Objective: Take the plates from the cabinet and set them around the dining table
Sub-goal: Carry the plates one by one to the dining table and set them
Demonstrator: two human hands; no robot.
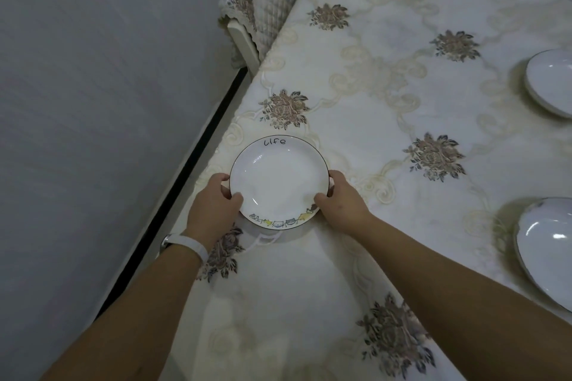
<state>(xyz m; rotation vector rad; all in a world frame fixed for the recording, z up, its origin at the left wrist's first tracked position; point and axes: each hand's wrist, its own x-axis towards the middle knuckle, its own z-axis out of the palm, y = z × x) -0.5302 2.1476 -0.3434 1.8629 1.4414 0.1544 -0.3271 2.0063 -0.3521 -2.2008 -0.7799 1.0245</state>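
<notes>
Both hands hold one white plate [275, 182] at the left side of the tabletop [387, 96], close to its left edge. The left hand [213, 204] grips the left rim of the plate: the thumb lies on top of the rim and the fingers curl around the edge. The right hand [340, 198] grips the right rim in the same way, with the thumb on top and the fingers bent around the edge. The plate has a thin dark line around its rim, the word "Life" on the far side and a row of small coloured drawings on the near side. It is level, and I cannot tell if it already touches the cloth or is just above it.

A cream tablecloth [356, 250] with brown flower patterns covers the tabletop. Two more white plates lie at the right side, both cut by the picture's edge: a second plate [551, 83] farther away and a third plate [548, 250] nearer, well apart from the held one. A chair [260, 0] with a quilted cover stands at the far left corner. The left wrist wears a white wristband [192, 244].
</notes>
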